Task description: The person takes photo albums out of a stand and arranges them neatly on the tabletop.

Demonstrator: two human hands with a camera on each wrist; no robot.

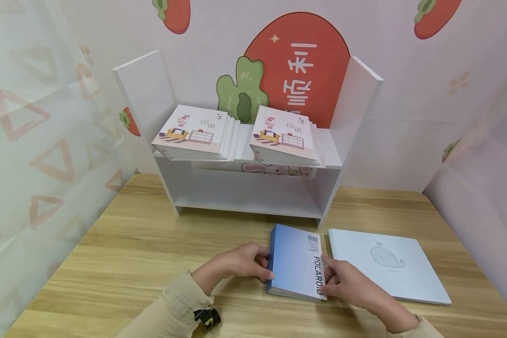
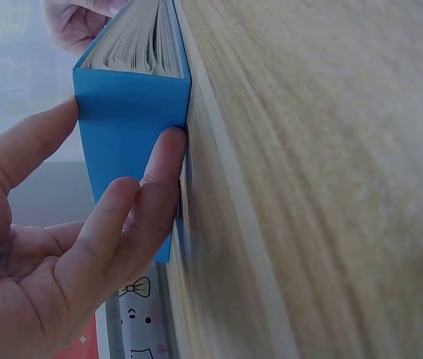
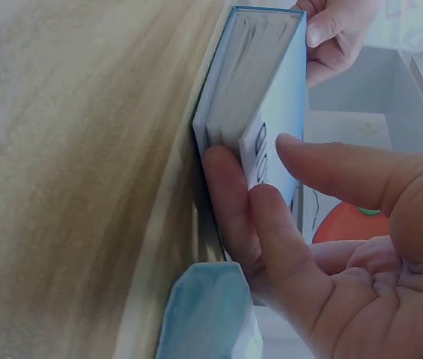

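Observation:
A blue-to-white photo album (image 1: 293,263) marked POLAROID lies flat on the wooden table, its blue spine to the left. My left hand (image 1: 248,264) holds it at the spine; in the left wrist view the thumb is at the spine's upper edge and the fingertips (image 2: 168,142) are low on it. On the opposite side, my right hand (image 1: 348,281) grips the open edge, with the thumb over the cover and fingers at the page edges (image 3: 252,75). Just right of it lies a pale blue album (image 1: 363,270) with a whale drawing.
Behind the hands stands a white two-tier shelf (image 1: 253,192) with tall side panels. Its upper tier bears two stacks of white albums, a left stack (image 1: 194,129) and a right stack (image 1: 283,134), with room-scene covers. A patterned cloth backdrop (image 1: 405,117) surrounds the table (image 1: 122,263).

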